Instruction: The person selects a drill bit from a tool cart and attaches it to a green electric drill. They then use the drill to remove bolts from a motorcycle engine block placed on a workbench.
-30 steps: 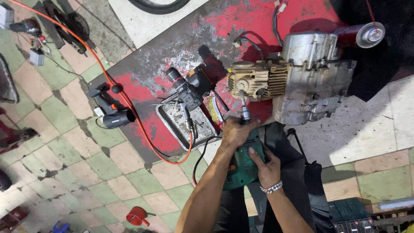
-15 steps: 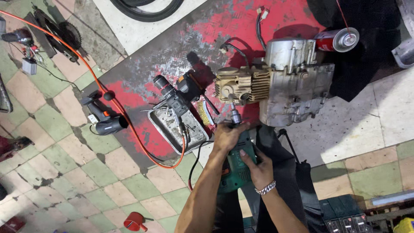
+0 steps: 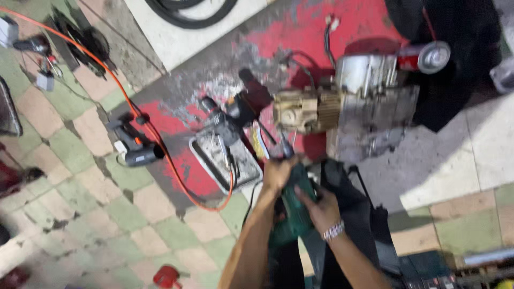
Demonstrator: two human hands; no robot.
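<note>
Gripping a green power drill [image 3: 293, 211], both hands are being kept closed round its body; the left hand [image 3: 278, 174] is being wrapped round the front end, the right hand [image 3: 321, 208] round the rear grip, fingers curled tight on the housing. Compared with a second ago, the drill's tip is being held just as close to the engine block [image 3: 369, 107], which is standing just beyond the left fingers; the view alone is being shifted and blurred, so the work at that spot is judged to be continuing. A grey metal tray [image 3: 225, 160] is lying just to the left of the left fingers; small tools and an orange cable [image 3: 171, 160] are being held in it, though its contents cannot be told apart; a black cordless tool [image 3: 134, 147] is lying further left.
</note>
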